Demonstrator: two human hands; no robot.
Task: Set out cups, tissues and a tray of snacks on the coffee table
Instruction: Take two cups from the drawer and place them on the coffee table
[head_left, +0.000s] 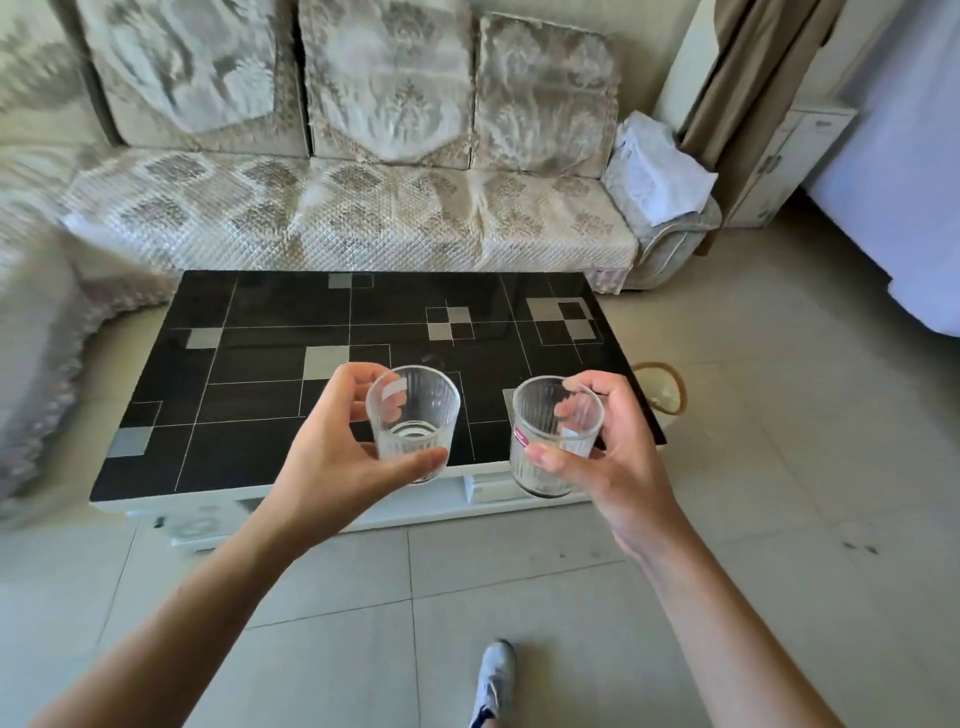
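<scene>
Holding one glass cup (413, 422) in each of both hands (332, 462) above the coffee table (270, 364).

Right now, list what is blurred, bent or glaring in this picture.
Head view: motion blur smears the sofa at the left edge; wide-angle bending curves the coffee table; daylight washes out the right side; the two glasses stay sharp.

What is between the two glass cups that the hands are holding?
Nothing. In the head view, the left hand holds one ribbed glass cup, the right hand the other. Between them only the black coffee table shows behind.
</scene>
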